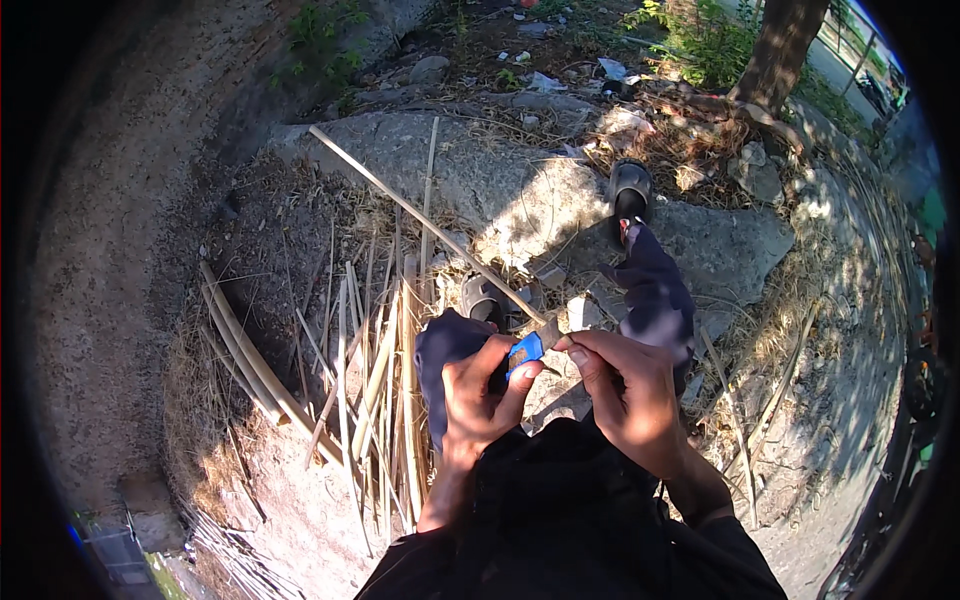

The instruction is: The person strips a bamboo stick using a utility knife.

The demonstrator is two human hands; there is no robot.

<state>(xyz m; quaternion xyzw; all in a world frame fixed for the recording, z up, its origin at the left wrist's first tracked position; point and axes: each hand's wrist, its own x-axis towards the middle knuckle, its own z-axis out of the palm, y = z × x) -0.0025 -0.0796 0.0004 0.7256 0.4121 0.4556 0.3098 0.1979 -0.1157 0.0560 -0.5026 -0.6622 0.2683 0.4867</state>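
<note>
My left hand is closed around a small blue-wrapped tool with a flat grey-brown blade-like piece at its upper right. Close beside it, my right hand pinches with thumb and forefinger at the near end of a long, pale bamboo strip. From there the strip runs away to the upper left, its near part passing behind the flat piece. Where the tool touches the strip is too small to make out. Both hands are over my lap, between my dark-trousered knees.
Several loose bamboo strips lie in a bundle left of my knee, with thicker curved ones beyond. A large flat rock lies ahead, near my shod foot. A tree trunk rises at the far right, with litter and dry grass nearby.
</note>
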